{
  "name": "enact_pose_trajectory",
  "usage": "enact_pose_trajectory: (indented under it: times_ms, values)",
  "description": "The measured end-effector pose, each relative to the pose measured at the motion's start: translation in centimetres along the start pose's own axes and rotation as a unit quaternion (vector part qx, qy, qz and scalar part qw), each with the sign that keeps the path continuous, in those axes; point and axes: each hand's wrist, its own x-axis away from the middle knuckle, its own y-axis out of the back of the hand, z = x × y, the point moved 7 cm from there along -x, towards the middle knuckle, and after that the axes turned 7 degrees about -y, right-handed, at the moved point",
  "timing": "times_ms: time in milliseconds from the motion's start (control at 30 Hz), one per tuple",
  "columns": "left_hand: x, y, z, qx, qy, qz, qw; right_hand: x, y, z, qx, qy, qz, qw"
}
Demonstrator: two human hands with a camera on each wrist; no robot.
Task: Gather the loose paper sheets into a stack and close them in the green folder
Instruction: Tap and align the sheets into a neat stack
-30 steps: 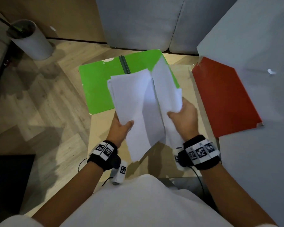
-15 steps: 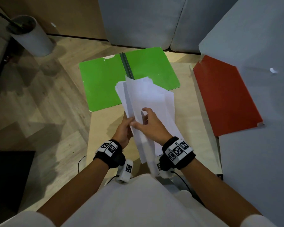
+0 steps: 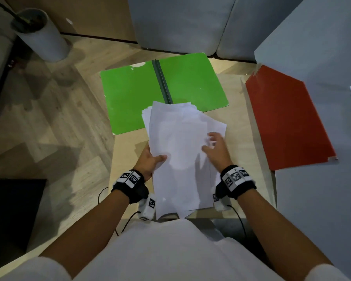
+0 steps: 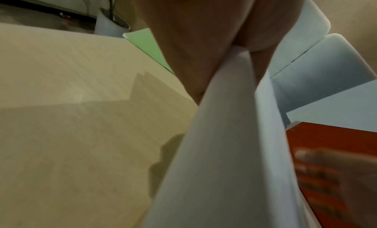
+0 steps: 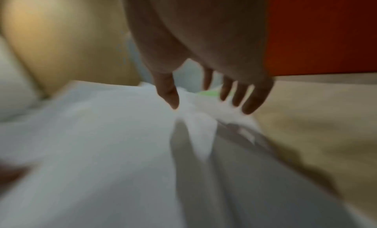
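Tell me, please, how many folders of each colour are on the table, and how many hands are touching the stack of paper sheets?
Green folder, lying open: 1
Red folder, lying closed: 1
Folders in total: 2
Hands on the paper stack: 2; the left hand grips its edge, the right hand rests on top with spread fingers.

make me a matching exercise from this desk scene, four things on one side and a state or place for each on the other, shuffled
Things:
1. green folder
2. paper sheets
3. red folder
4. right hand

States or places:
A. fingers spread, over the right edge of the sheets
B. lying open and flat on the table
C. pinched at the left edge by the left hand
D. lying at the right side of the table

Pairs: 1-B, 2-C, 3-D, 4-A
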Motion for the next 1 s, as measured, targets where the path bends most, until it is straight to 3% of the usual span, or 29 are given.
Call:
enact_pose_trajectory:
  times_ms: [67, 133, 300, 467, 567, 700, 833, 1000]
  values:
    - [-0.2, 0.7, 0.1, -0.012, 0.008, -0.002, 1.000, -2.1, 3.4, -3.0, 0.035, -0.100, -0.079, 0.991]
    - [-0.3, 1.2, -0.1, -0.013, 0.012, 0.008, 1.000, -3.8, 4.7, -5.4, 0.059, -0.164, -0.045, 0.984]
    - [-0.2, 1.6, -1.1, -0.006, 0.018, 0.039, 0.999, -4.5, 4.6, -6.5, -0.140, -0.147, 0.105, 0.973]
    - [-0.3, 1.6, -1.3, -0.024, 0.045, 0.057, 0.997, -3.3, 2.5, -5.1, -0.185, -0.102, 0.220, 0.952]
    - [-1.0, 1.2, -0.9, -0.055, 0.063, 0.054, 0.995, -3.0, 1.2, -2.7, -0.156, -0.068, 0.230, 0.958]
    - [-1.6, 1.1, -1.1, -0.026, 0.061, 0.044, 0.997, -3.1, 0.5, -2.5, -0.151, -0.111, 0.229, 0.955]
    - [-1.6, 0.9, -1.6, -0.019, 0.058, 0.063, 0.996, -2.9, -0.1, -2.3, -0.104, -0.098, 0.247, 0.958]
    - [-2.5, 1.3, -1.6, -0.021, 0.036, -0.014, 0.999, -3.3, 0.7, -0.8, -0.130, -0.117, 0.189, 0.966]
